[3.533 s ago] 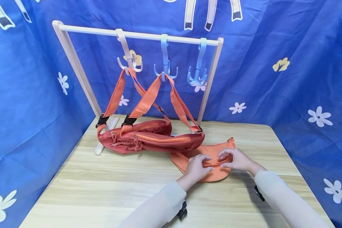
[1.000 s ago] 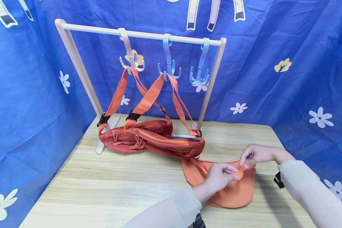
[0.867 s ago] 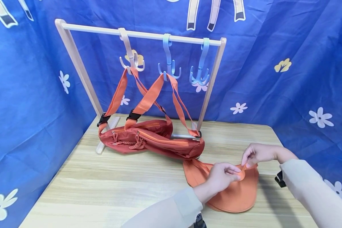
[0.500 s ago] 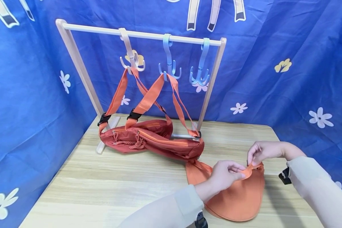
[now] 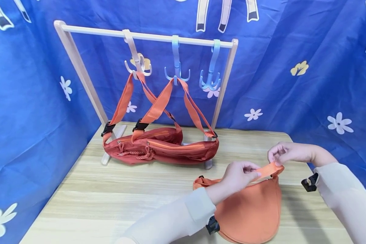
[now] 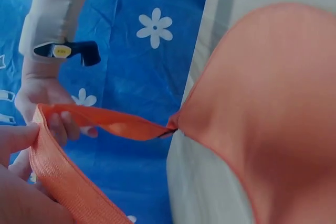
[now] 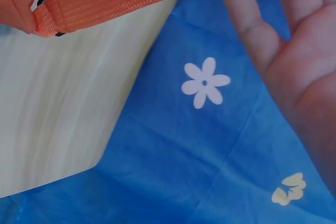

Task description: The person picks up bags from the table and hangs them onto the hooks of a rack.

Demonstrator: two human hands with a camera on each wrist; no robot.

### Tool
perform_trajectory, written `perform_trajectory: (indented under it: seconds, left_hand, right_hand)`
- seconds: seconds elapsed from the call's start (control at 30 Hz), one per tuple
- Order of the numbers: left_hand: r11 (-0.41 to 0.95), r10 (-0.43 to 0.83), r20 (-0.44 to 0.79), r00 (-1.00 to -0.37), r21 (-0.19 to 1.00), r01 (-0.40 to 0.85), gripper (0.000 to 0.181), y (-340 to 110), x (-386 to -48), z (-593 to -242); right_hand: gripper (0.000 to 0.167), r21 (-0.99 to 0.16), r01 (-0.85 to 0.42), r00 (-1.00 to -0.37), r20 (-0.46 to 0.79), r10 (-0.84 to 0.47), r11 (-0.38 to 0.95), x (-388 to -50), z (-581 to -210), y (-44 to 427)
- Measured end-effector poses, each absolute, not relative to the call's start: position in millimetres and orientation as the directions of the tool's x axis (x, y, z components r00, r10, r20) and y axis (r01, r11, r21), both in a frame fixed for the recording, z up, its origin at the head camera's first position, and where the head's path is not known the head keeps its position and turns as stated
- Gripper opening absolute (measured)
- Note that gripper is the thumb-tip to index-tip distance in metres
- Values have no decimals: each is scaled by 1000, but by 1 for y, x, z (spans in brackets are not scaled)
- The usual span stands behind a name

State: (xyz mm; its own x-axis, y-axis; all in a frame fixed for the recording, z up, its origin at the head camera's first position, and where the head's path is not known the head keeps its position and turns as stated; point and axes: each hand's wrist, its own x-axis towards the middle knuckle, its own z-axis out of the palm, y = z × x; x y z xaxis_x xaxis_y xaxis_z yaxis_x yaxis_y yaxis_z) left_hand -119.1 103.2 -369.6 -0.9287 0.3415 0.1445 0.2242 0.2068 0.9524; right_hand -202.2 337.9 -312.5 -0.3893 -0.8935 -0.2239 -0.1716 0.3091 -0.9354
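Note:
An orange waist bag (image 5: 250,210) hangs at the table's front right, its flat rounded body tilted towards me. My left hand (image 5: 238,176) pinches its orange strap (image 5: 266,170) between thumb and fingers. A short way to the right, my right hand (image 5: 288,152) grips the same strap near the bag's upper right corner. In the left wrist view the strap (image 6: 79,182) bends at the fingers and runs to the bag's corner (image 6: 273,77). The right wrist view shows the strap (image 7: 131,3) stretched from a black buckle towards the right hand (image 7: 299,51).
A wooden rack (image 5: 94,31) stands at the back of the table (image 5: 125,203). A red waist bag (image 5: 170,152) hangs by its strap from a blue hook (image 5: 177,64), another (image 5: 167,133) behind it from a white hook (image 5: 137,61). A second blue hook (image 5: 211,67) carries nothing.
Earlier both hands hovered over the flat-lying orange bag. They have since pinched its strap and drawn the bag rightwards and towards me, away from the red bags, with the strap lifted.

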Motion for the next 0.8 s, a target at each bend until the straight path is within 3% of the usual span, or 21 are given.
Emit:
perform_trajectory:
  seconds: [0.37, 0.8]
  left_hand:
    - [278, 387, 128, -913, 928, 248, 9, 82, -133, -346]
    - [316, 386, 189, -903, 892, 322, 13, 47, -149, -315]
  right_hand:
    - [5, -929, -145, -472, -238, -849, 341, -204, -291, 322]
    - [7, -907, -294, -514, -116, -850, 301, -209, -265, 290]
